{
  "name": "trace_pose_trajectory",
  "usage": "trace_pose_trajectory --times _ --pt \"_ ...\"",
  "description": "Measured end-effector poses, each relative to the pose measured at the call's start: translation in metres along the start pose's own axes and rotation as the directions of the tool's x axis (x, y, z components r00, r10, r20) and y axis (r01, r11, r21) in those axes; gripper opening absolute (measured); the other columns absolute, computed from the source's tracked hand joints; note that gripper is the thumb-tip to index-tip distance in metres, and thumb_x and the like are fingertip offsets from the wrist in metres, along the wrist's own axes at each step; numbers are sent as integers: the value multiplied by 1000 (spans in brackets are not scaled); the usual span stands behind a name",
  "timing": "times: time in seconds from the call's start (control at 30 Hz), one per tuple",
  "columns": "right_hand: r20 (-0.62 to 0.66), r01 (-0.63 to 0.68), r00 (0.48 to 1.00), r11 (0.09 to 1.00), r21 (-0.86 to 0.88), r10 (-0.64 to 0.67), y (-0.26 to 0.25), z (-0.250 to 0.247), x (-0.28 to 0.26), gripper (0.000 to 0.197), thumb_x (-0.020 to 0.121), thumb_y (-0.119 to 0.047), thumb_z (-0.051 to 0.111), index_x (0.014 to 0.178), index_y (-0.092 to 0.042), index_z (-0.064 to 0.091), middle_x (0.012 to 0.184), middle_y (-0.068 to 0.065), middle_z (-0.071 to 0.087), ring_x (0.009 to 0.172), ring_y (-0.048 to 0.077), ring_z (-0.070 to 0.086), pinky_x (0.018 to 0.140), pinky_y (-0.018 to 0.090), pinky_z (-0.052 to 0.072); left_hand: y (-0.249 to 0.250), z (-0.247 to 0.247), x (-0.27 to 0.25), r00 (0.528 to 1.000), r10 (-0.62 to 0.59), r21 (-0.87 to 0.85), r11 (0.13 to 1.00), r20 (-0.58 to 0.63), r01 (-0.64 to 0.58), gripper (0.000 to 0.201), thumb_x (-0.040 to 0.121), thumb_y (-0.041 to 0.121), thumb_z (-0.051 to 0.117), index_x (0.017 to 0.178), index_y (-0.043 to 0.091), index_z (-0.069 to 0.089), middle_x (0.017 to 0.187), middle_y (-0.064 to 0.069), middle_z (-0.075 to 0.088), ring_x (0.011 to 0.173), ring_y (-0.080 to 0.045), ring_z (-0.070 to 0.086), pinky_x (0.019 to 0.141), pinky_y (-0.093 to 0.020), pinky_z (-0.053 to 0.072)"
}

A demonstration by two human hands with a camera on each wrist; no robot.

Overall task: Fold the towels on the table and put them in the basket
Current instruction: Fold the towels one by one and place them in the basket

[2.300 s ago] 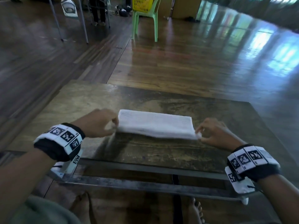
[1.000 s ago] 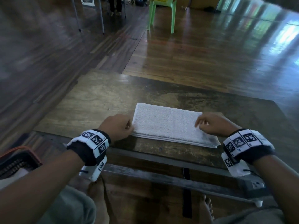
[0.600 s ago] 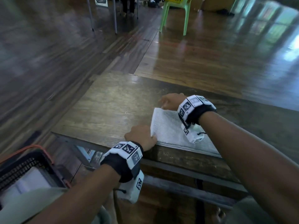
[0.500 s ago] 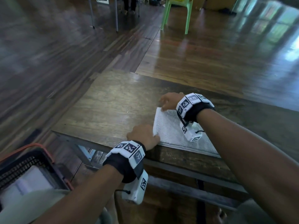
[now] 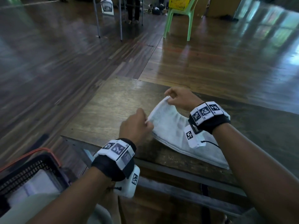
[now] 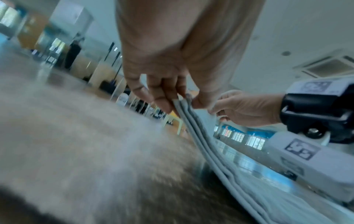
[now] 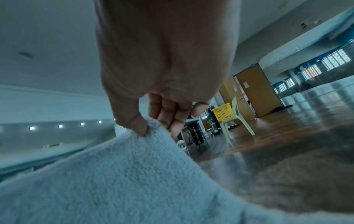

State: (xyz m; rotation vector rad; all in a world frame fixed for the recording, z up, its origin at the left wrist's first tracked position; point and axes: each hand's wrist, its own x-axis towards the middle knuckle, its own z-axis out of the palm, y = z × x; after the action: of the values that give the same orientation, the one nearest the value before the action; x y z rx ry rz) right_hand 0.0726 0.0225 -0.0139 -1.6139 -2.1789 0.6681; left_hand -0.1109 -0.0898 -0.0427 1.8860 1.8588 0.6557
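— Wooden bench [image 5: 103,113] under us; where's the towel [image 5: 171,131]?
— Folded, its left end raised — our left hand [image 5: 137,125] pinches the near corner, our right hand [image 5: 181,98] the far one.
— Basket [image 5: 32,168]?
— Lower left, beside the bench.

green plastic chair [image 5: 178,18] far beyond the grip, on the wooden floor [image 5: 210,59] | yellow basket [image 5: 177,3] on its seat | 2 metal legs [image 5: 97,18] far ahead, left of the grip | wall doors [image 7: 254,92] behind chair
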Motion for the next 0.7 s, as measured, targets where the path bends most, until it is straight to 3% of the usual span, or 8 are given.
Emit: trace_pose_trajectory --times 0.1,0.2,0.27,0.33,0.47,0.6,0.7 --pt "-56 65 996 998 15 -64 2 -33 -19 14 82 -17 59 90 -26 67 92 4 66 83 20 61 76 35 48 15 -18 -2 949 215 31 976 -231 -214 15 80 22 58 85 18 45 73 2 56 67 -22 53 60 -35 41" --pt "-96 92 992 995 45 -88 17 -58 -37 10 83 -17 63 86 -26 66 88 10 65 74 19 58 65 25 47 35 -18 -10 904 340 -87 924 -260 -373 18 76 19 63 88 20 50 77 5 57 71 -15 54 65 -32 45" --pt "-57 75 996 992 99 -69 30 -67 -48 9 85 -15 64 89 -22 66 79 13 60 67 17 49 60 24 39 47 -8 -17 889 400 -154 886 -222 -437 20 77 18 66 92 20 53 82 7 58 74 -11 54 66 -25 45" --pt "-4 24 1000 987 162 -24 48 -75 -63 8 85 -12 65 92 -16 66 77 12 63 64 11 53 62 24 42 59 12 -21 863 480 -163 850 -156 -502 20 78 18 68 94 19 57 85 8 59 75 -8 54 66 -21 45" --pt "63 -155 988 950 273 143 88 -67 -87 13 86 -7 59 93 1 68 87 12 66 62 4 57 61 13 47 72 54 -29 811 585 -109 807 16 -580 14 77 19 65 90 21 62 86 6 63 81 -14 57 69 -26 42" --pt "20 -255 966 935 247 258 109 -47 -102 10 85 -15 62 84 -9 70 78 -1 66 68 5 57 71 20 44 78 81 -39 761 635 26 765 132 -643 18 77 21 68 93 20 61 91 5 66 87 -19 57 75 -27 31" --pt "-6 -294 954 933 206 301 118 -43 -107 3 84 -13 64 87 -12 63 79 -3 62 72 6 57 71 20 44 80 92 -43 735 658 38 740 163 -671 23 71 17 72 91 18 61 89 1 67 84 -25 60 75 -36 38"
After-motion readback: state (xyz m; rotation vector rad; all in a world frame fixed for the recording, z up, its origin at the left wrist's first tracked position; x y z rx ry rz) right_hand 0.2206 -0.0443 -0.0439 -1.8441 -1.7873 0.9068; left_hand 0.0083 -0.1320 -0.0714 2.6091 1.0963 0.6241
